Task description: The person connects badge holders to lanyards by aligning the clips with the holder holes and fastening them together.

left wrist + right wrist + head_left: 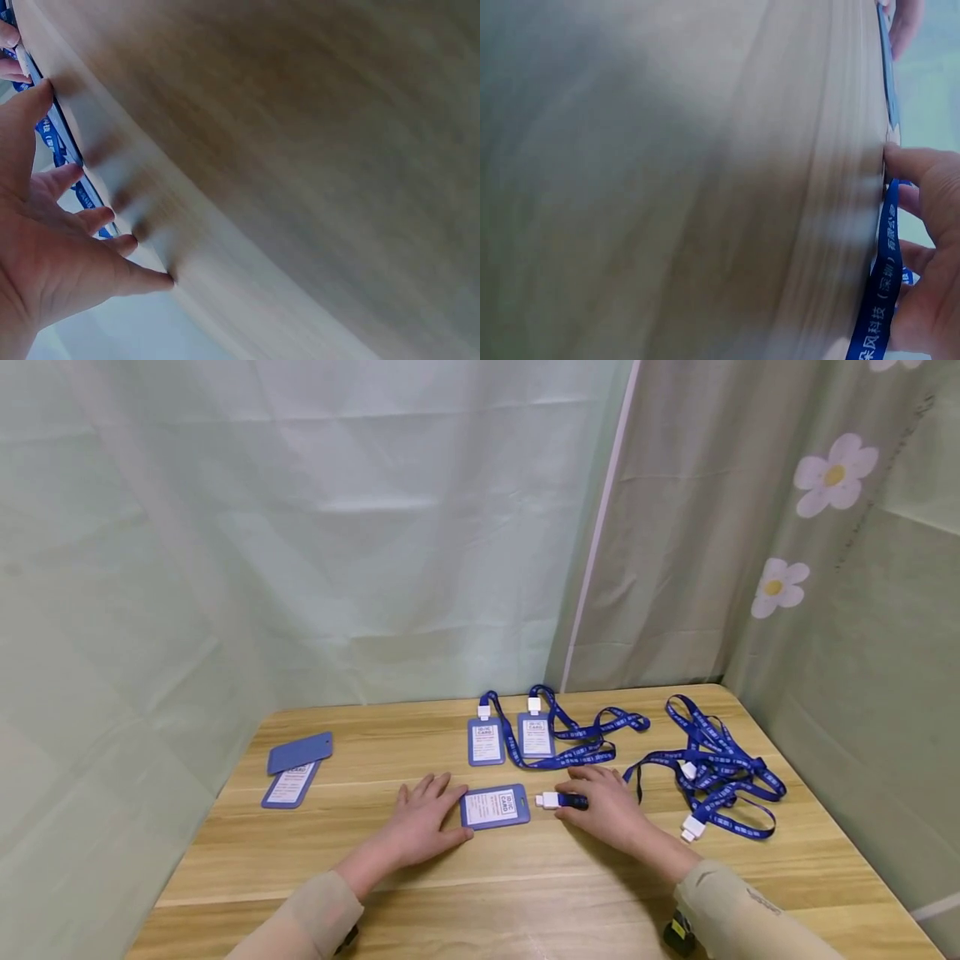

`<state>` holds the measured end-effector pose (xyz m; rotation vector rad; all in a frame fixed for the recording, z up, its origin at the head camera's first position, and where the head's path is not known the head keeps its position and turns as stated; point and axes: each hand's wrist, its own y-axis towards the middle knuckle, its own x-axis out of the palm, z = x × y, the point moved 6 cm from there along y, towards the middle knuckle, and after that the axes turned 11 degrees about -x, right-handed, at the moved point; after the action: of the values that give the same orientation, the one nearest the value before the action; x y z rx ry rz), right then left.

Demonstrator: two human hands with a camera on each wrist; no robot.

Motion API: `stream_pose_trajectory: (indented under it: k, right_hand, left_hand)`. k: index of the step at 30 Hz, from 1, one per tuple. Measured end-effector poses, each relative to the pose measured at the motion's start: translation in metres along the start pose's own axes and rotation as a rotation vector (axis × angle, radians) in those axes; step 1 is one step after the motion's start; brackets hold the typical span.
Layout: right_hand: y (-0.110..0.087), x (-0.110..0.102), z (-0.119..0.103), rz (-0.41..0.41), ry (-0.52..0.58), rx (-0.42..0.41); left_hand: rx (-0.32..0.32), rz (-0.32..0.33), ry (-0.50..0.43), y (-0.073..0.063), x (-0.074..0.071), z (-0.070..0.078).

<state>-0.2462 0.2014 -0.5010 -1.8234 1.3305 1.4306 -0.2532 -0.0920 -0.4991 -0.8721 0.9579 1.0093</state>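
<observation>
A blue badge holder (495, 807) with a white ID card lies flat in front of me, its slotted end to the right. My left hand (423, 827) rests at its left end, fingers spread, with the thumb and index fingertip right at the corners. Just beyond the slot, my right hand (606, 806) pinches a blue lanyard (881, 277) close behind its white clip (550, 800). The clip's narrow tip points at the holder, a small gap between them. Part of the strap is hidden under the right hand.
Two badge holders (486, 742) with lanyards attached lie behind the hands. Several loose lanyards (723, 768) are tangled at the right. Two more holders overlap at the left, the upper one (300, 752) face down. Curtains (360, 543) hang behind the wooden table (360, 910).
</observation>
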Motion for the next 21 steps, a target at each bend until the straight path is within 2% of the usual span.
stream_pose_trajectory:
  k: [6,12,18,21]
  right_hand:
    - [0.0011,0.0017,-0.0009,0.009,0.010,0.039]
    - [0.0011,0.0029,-0.0025,0.012,0.011,0.041]
    - [-0.0010,0.0018,-0.0026,0.033,-0.027,0.044]
    - [-0.0009,0.0021,-0.0027,0.032,0.000,0.061]
  left_hand:
    - [-0.019,0.016,-0.008,0.0022,0.0017,-0.0003]
    - [-0.018,0.029,0.013,0.0034,0.0032,-0.0001]
    - [-0.051,0.029,0.013,0.0028,0.0031,-0.0021]
    - [-0.065,0.024,0.014,0.0031,0.0028,-0.0032]
